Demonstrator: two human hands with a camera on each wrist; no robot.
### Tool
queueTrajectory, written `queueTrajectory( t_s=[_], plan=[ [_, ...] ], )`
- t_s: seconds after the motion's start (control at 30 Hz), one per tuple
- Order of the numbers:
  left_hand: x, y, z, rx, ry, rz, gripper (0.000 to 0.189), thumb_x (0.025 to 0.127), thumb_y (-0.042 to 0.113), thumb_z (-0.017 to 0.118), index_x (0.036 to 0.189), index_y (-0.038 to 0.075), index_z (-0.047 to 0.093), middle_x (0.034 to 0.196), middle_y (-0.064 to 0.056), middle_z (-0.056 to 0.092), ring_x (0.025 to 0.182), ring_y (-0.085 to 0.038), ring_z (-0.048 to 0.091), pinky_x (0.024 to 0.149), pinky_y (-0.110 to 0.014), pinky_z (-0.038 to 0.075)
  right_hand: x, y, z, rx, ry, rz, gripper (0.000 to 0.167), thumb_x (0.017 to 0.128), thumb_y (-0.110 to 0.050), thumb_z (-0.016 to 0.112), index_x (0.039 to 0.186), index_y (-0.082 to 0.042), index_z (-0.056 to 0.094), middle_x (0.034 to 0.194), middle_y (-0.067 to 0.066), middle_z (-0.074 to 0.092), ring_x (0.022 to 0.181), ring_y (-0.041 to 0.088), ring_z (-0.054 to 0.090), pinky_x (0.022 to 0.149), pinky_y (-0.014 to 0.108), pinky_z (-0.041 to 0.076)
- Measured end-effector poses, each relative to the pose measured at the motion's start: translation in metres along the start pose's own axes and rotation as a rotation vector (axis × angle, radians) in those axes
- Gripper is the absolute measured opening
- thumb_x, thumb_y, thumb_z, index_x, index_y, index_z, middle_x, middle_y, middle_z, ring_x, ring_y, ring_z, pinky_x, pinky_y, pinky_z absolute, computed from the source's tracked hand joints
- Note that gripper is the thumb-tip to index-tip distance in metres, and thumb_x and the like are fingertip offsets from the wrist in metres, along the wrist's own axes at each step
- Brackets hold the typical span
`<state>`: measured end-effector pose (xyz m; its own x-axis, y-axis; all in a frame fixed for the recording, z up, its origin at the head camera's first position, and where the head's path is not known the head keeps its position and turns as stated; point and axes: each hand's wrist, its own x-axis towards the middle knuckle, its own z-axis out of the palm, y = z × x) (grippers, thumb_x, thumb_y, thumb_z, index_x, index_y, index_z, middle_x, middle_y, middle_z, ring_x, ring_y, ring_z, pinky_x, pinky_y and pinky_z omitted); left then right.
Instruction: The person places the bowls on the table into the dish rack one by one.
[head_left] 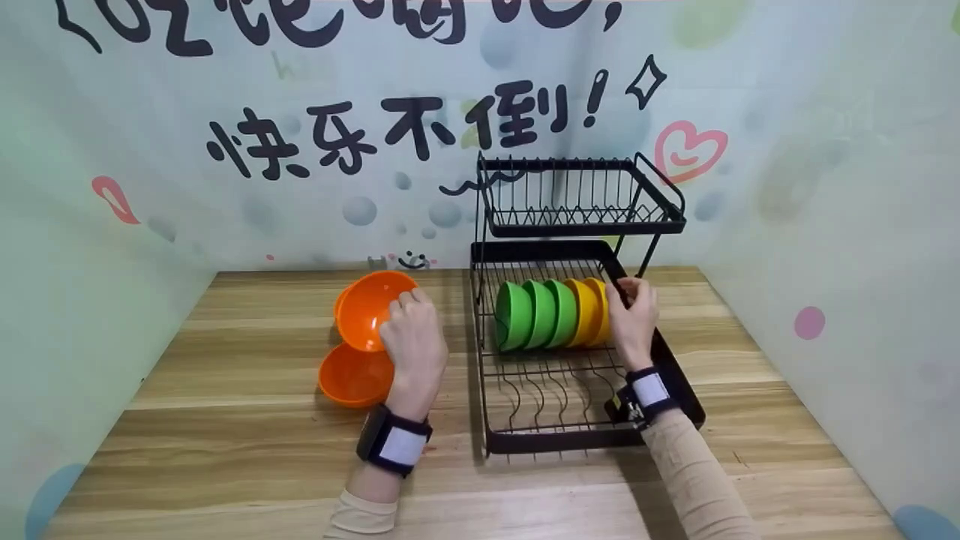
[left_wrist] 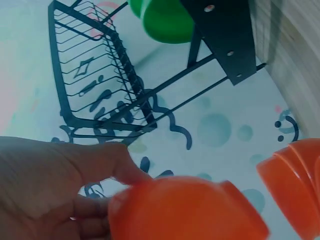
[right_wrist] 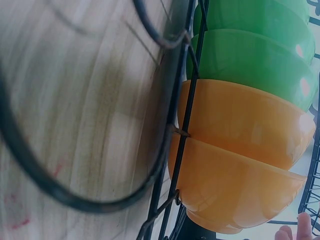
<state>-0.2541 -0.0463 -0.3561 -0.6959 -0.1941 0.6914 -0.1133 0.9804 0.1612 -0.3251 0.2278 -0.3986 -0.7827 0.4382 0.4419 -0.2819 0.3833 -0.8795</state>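
My left hand [head_left: 416,337] grips the right side of an orange bowl [head_left: 364,307], whose inside faces up toward the head camera. In the left wrist view the thumb lies along this blurred bowl [left_wrist: 185,210]. It overlaps a lower orange bowl [head_left: 352,379] on the table. My right hand [head_left: 635,319] is beside the end of a bowl row in the dish rack, thumb and fingers slightly bent. Nearest it are two yellow bowls [head_left: 581,311], then several green bowls [head_left: 514,315], all standing on edge. In the right wrist view, fingertips [right_wrist: 302,227] show just beyond the last yellow bowl [right_wrist: 230,185].
The black two-tier dish rack [head_left: 559,441] stands right of centre on the wooden table [head_left: 225,450]. Its upper tier [head_left: 585,229] overhangs the back. Wire loops [head_left: 536,401] run along the front of the lower tier. A printed backdrop [head_left: 300,202] closes off the back and sides.
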Motion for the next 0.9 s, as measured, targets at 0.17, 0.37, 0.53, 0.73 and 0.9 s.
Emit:
queueTrajectory(
  t_s=[0.17, 0.37, 0.53, 0.73, 0.9],
  plan=[
    [-0.002, 0.003, -0.005, -0.071, -0.013, 0.169, 0.015, 0.081, -0.002, 0.067, 0.095, -0.001, 0.065, 0.086, -0.014, 0.067, 0.076, -0.026, 0.064, 0.057, -0.034, 0.055, 0.001, -0.001, 0.0, 0.02, 0.029, -0.01, 0.026, 0.089, -0.01, 0.061, 0.109, 0.006, 0.056, 0.109, 0.018, 0.051, 0.106, 0.025, 0.053, 0.101, 0.034, 0.045],
    [-0.004, 0.01, -0.006, -0.083, 0.023, 0.326, 0.016, 0.08, 0.004, 0.07, 0.096, 0.005, 0.067, 0.088, -0.01, 0.068, 0.08, -0.023, 0.063, 0.06, -0.031, 0.054, 0.0, -0.004, 0.0, 0.051, 0.03, -0.018, 0.026, 0.091, -0.014, 0.06, 0.109, 0.006, 0.057, 0.107, 0.015, 0.053, 0.096, 0.015, 0.056, 0.091, 0.02, 0.047],
    [-0.006, 0.013, -0.002, -0.109, 0.064, 0.434, 0.012, 0.082, 0.003, 0.068, 0.093, 0.007, 0.068, 0.088, -0.009, 0.069, 0.081, -0.023, 0.062, 0.063, -0.03, 0.054, -0.002, -0.012, -0.003, 0.11, -0.02, -0.016, 0.025, 0.093, -0.013, 0.057, 0.11, 0.006, 0.056, 0.098, 0.011, 0.06, 0.083, 0.006, 0.06, 0.082, 0.02, 0.051],
    [-0.008, 0.016, 0.001, -0.158, 0.162, 0.562, 0.014, 0.078, 0.005, 0.07, 0.091, 0.01, 0.068, 0.087, -0.006, 0.067, 0.081, -0.022, 0.061, 0.061, -0.028, 0.051, -0.01, -0.03, -0.006, 0.271, -0.151, -0.027, 0.023, 0.094, -0.006, 0.053, 0.112, 0.009, 0.051, 0.086, 0.008, 0.063, 0.07, 0.014, 0.066, 0.072, 0.032, 0.057],
    [-0.01, 0.02, 0.001, -0.203, 0.209, 0.668, 0.017, 0.074, 0.006, 0.071, 0.09, 0.011, 0.068, 0.086, -0.004, 0.066, 0.08, -0.019, 0.061, 0.061, -0.026, 0.05, -0.006, -0.017, -0.003, 0.436, -0.344, -0.041, 0.029, 0.098, -0.008, 0.047, 0.122, 0.008, 0.044, 0.087, 0.014, 0.066, 0.067, 0.017, 0.067, 0.065, 0.029, 0.058]
  ],
)
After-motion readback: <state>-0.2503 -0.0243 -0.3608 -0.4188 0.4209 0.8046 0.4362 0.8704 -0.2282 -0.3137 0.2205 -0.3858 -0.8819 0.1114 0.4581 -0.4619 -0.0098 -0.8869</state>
